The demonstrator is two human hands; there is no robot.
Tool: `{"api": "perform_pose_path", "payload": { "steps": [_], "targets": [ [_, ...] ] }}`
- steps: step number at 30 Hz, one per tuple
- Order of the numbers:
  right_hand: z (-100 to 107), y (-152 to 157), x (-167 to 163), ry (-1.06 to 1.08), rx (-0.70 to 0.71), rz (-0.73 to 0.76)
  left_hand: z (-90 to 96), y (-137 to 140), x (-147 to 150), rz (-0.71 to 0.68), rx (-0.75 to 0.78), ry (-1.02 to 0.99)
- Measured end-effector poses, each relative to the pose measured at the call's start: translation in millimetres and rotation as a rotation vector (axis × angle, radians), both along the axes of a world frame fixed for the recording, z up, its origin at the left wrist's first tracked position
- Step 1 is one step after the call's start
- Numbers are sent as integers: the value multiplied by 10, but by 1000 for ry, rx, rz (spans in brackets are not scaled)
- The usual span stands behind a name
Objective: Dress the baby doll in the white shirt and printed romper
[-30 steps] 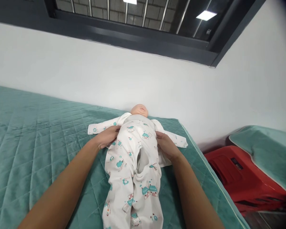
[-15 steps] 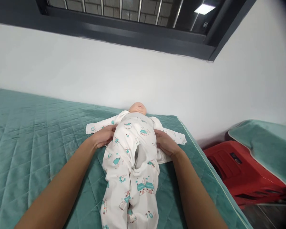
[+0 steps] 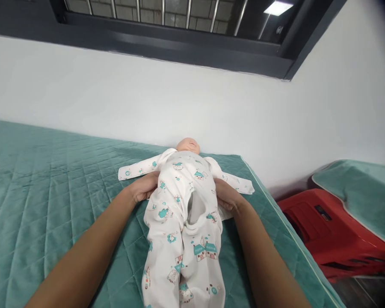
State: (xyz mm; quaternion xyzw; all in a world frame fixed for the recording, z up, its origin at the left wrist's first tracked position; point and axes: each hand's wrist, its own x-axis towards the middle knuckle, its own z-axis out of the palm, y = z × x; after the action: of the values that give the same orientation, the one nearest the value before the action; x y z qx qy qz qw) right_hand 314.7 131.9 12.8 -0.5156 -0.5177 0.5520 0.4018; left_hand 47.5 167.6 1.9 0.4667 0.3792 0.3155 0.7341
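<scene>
A baby doll lies on its back, its head [image 3: 188, 146] near the wall and its sleeves [image 3: 136, 167] spread wide. White printed baby pants [image 3: 182, 209] with an open crotch cover its legs and reach high up its chest. My left hand [image 3: 145, 187] is closed at the pants' left side, fingertips tucked out of sight. Opposite it, my right hand [image 3: 227, 196] is curled against the right side, its fingertips also hidden by the cloth. A shirt hem [image 3: 225, 213] shows beneath my right hand.
Under the doll is a green quilted bed cover [image 3: 83, 184], its piped edge running down the right. Beyond that edge stands a red plastic stool [image 3: 327, 226], partly under green fabric [image 3: 362, 188]. A white wall [image 3: 131, 94] and a barred window [image 3: 173, 38] rise behind.
The view has shifted slightly, so everything sits a little further right. Both hands remain at the pants' sides, now a bit more tucked in behind the cloth.
</scene>
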Motion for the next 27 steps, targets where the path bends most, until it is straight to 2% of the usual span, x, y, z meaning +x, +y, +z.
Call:
{"api": "perform_pose_path", "payload": {
  "steps": [3,8,15,21,24,27],
  "targets": [
    [-7,11,-40,24,-60,6,-38,20,38,39,-29,-57],
    [-108,58,-33,83,68,70,22,-5,97,78,-76,-96],
    [-166,108,-19,30,125,42,186,-74,184,155,-95,-126],
    [-174,121,-16,-67,198,26,112,-44,186,128,-26,-129],
    [-143,109,-15,-107,219,33,43,-32,182,100,-63,-101],
    [-124,88,-28,-53,192,54,12,-36,189,89,-85,-81]
  ]
}}
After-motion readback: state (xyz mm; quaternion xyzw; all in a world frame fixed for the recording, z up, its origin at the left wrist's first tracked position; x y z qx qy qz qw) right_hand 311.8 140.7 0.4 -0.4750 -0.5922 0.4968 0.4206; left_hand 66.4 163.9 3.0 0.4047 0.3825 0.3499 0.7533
